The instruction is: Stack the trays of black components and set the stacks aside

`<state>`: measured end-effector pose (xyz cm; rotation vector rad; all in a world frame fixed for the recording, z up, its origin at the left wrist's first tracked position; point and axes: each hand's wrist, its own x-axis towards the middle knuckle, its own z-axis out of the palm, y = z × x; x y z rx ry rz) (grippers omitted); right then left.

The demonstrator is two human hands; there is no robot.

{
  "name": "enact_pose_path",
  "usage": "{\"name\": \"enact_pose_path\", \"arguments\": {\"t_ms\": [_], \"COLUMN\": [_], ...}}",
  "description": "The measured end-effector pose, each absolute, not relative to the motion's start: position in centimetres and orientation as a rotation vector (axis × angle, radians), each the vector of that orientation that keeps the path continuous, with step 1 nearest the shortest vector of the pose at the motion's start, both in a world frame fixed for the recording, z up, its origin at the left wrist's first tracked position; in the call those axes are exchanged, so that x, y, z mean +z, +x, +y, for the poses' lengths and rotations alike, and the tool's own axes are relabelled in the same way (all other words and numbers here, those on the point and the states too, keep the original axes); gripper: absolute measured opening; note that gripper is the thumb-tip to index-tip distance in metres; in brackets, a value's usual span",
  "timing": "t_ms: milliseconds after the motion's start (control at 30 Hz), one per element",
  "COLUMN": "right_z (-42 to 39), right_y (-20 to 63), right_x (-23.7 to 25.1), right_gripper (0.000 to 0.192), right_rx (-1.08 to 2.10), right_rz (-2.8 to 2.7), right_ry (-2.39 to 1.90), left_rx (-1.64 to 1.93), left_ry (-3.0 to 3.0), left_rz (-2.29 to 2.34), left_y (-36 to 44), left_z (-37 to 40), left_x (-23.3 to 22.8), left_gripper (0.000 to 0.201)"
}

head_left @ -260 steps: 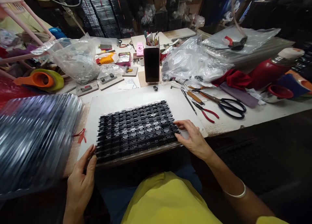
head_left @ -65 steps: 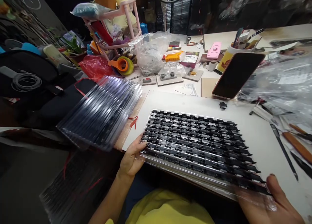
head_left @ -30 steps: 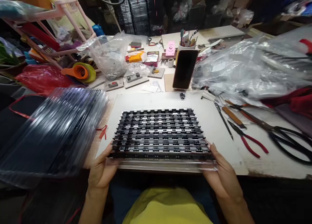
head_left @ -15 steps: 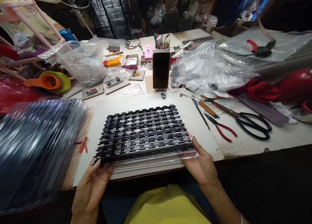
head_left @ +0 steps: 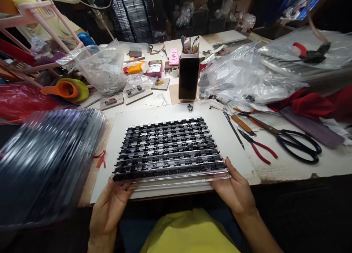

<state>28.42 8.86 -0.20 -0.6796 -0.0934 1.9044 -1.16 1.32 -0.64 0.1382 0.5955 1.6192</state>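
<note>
Left hand [head_left: 108,209] and right hand [head_left: 238,190] each pinching a near corner of a clear tray of black chips [head_left: 170,148], resting on the white counter [head_left: 286,168], scissors [head_left: 297,145] to the right

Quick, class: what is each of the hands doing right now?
Left hand: closed on the tray's near left corner.
Right hand: closed on the tray's near right corner.

No legible txt or labels anywhere.
</note>
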Motion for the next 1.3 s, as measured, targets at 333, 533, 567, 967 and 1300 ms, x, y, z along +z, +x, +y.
{"name": "enact_pose_path", "arguments": {"t_ms": [333, 533, 567, 967, 1300], "right_z": [9.1, 9.2, 9.2, 9.2, 9.2], "right_y": [28.2, 28.6, 28.6, 27.9, 26.9], "right_x": [0.3, 0.9, 0.9, -0.6, 0.3], "right_gripper": [0.024, 0.025, 0.025, 0.034, 0.030], "right_rx": [1.778, 1.773, 1.775, 1.647, 1.579], "right_rz": [-0.220, -0.285, -0.289, -0.208, -0.229], "right_ry": [-0.934, -1.003, -0.987, -1.006, -1.139], "left_rx": [1.700, 1.725, 1.716, 1.636, 1.642], "left_ry": [0.066, -0.084, -0.089, 0.013, 0.015], "left_rz": [0.656, 0.766, 0.773, 0.734, 0.706], "left_y": [-0.7, 0.1, 0.2, -0.4, -0.4], "left_z": [1.3, 1.4, 1.4, 1.1, 1.2], "left_x": [-0.5, 0.3, 0.4, -0.1, 0.1], "left_gripper": [0.036, 0.042, 0.043, 0.045, 0.045]}}
